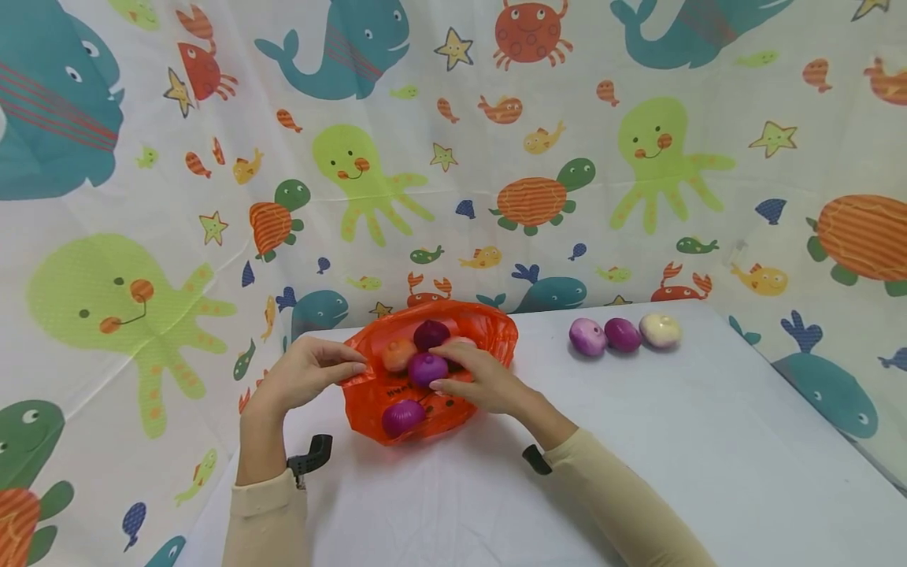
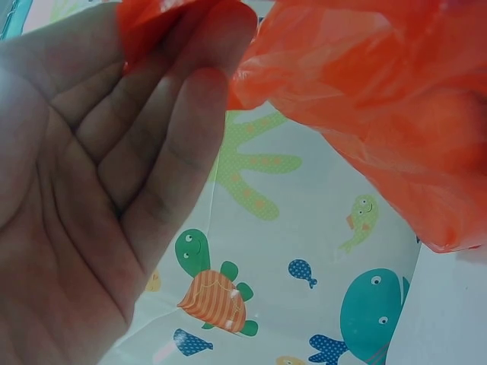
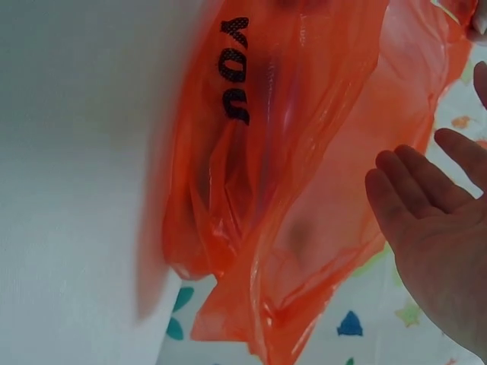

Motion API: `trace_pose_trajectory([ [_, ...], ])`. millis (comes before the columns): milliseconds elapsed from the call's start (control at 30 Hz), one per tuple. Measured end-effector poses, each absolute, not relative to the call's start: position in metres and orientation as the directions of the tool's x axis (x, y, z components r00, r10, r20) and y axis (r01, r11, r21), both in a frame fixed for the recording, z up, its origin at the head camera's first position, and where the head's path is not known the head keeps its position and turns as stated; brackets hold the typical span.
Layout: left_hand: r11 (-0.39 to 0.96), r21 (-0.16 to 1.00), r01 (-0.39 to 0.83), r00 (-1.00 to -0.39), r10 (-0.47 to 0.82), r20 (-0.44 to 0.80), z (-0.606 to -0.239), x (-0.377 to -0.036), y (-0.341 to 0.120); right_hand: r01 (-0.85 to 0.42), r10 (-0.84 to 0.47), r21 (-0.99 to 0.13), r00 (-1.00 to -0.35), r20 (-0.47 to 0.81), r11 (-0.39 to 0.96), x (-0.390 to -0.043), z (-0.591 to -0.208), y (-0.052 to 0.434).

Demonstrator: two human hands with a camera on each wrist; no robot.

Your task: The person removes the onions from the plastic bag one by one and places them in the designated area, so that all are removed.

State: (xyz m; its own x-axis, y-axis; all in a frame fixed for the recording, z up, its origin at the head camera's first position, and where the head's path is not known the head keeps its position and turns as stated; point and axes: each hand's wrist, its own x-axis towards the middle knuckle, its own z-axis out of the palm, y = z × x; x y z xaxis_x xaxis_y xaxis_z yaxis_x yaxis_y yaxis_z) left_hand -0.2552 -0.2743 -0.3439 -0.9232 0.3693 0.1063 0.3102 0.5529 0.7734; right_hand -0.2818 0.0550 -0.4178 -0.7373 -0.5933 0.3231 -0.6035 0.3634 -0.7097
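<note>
Orange, thin and crinkly, a plastic bag with black lettering (image 1: 425, 378) lies on the white counter (image 1: 638, 441), its mouth facing the sea-creature printed curtain (image 1: 638, 157) behind. The person's left hand (image 1: 305, 374) has its grip pinched on the bag's near-left rim, thumb and fingertips pressed together on the plastic; the left wrist view shows the fingers (image 2: 183, 99) with a fold of orange film caught at their tips. The right hand (image 1: 482, 382) lies over the bag's open mouth, its fingers fairly straight and spread, resting on a round purple onion (image 1: 427, 368) at the opening; from the right wrist view the palm looks flat and not closed on anything. Around that onion sit an orange-toned onion (image 1: 398, 354), a dark purple onion (image 1: 431, 334) further back, and another purple onion (image 1: 402, 417) showing through the film nearer the person. Well apart, to the right on the counter, three more stand in a row touching: a pale lilac onion (image 1: 587, 336), a purple-magenta onion (image 1: 622, 334) and a cream-white onion (image 1: 660, 330)
</note>
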Motion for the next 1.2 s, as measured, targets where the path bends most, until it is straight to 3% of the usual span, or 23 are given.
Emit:
trace_pose_trajectory([
  [467,0.556,0.763,0.329,-0.918,0.379,0.119,-0.345,-0.257,-0.275,-0.548,-0.585,-0.773,-0.756,0.293,0.321,-0.284,-0.423,0.029],
  [1200,0.555,0.761,0.336,-0.916,0.380,0.128,-0.344,-0.255,-0.275,-0.563,-0.598,-0.724,-0.758,0.261,0.398,-0.280,-0.436,0.001],
])
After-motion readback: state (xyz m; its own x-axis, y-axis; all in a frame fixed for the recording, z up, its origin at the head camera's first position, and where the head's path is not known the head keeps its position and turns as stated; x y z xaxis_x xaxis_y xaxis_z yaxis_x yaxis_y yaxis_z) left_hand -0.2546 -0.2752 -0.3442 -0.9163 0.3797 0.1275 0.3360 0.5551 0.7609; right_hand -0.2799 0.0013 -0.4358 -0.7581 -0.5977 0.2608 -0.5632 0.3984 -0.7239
